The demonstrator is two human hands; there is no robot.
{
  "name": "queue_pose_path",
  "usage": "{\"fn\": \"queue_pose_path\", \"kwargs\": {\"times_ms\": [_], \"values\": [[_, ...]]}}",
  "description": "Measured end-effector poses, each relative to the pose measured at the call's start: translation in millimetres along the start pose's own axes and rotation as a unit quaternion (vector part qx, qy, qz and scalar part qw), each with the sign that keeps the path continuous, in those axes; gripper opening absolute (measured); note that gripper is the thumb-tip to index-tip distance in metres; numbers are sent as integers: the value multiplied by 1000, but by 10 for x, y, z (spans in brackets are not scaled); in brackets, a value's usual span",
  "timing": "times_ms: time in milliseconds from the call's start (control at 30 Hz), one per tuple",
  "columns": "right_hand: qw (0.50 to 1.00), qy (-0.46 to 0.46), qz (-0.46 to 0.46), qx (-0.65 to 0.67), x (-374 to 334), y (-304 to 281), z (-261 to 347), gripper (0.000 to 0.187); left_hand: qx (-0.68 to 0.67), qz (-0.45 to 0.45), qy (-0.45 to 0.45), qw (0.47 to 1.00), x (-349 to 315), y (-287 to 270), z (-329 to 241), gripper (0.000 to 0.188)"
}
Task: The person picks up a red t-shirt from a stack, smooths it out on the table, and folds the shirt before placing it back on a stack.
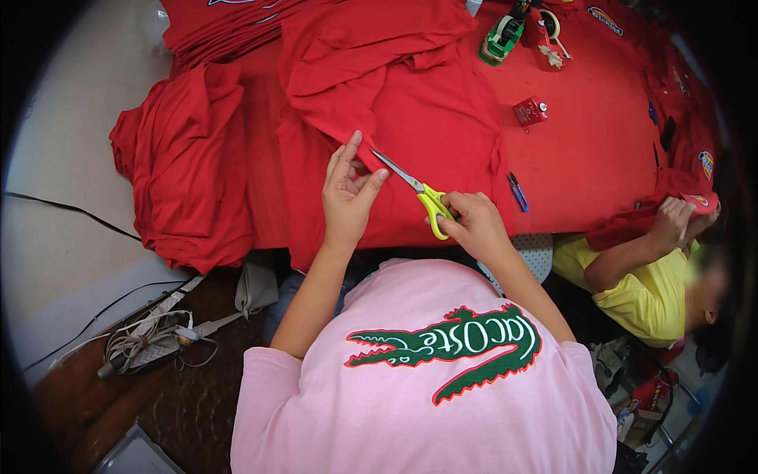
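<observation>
Both hands work over a red garment (442, 110) that lies across the table's near edge, and they stand apart, with a pair of yellow-handled scissors (427, 199) between them. Right of the right hand (476, 223), the red table (584, 174) gives open room, broken by a blue cutter (517, 192) near that hand and a small red box (530, 111) farther back; on the other side, a heap of red cloth (185, 166) hangs over the edge, well apart from the left hand (347, 189). The right hand is closed around the scissors' handles, the blades pointing up and left toward the left fingertips. The left hand is raised, its index finger and thumb spread at a fold of the garment; whether it pinches the cloth cannot be told. Both forearms reach forward past the table edge from a pink shirt (434, 426). At the back of the table stands a green tape dispenser (501, 38), with more red cloth behind the left side. Along the right side, a co-worker in a yellow shirt (647, 304) handles red fabric; lower left, coiled cables (146, 344) lie near a brown surface (197, 407).
</observation>
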State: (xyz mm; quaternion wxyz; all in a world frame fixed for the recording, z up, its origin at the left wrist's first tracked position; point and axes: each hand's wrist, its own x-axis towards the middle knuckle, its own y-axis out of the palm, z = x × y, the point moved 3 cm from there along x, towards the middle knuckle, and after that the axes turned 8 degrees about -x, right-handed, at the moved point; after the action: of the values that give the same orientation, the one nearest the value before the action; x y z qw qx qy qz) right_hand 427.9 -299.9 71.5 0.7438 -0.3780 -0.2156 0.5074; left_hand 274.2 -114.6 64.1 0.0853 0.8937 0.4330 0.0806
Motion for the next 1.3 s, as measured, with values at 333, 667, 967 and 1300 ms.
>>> {"fn": "queue_pose_path", "kwargs": {"times_ms": [333, 667, 967, 1300], "values": [[999, -18, -33, -32, 113, -79, 199, 36, -62, -7, -22, 998, -24, 28, 26, 81], [1000, -7, -25, -15, 91, 58, 113, 29, -106, -16, -29, 994, -26, -28, 83, 82], [998, 13, -51, 27, 139, 100, 93, 23, -66, -73, -47, 994, 36, -123, 207, 62], [952, 270, -81, -119, -7, -136, -831, 30, 235, 291, 26, 927, -147, -177, 178, 59]]}}
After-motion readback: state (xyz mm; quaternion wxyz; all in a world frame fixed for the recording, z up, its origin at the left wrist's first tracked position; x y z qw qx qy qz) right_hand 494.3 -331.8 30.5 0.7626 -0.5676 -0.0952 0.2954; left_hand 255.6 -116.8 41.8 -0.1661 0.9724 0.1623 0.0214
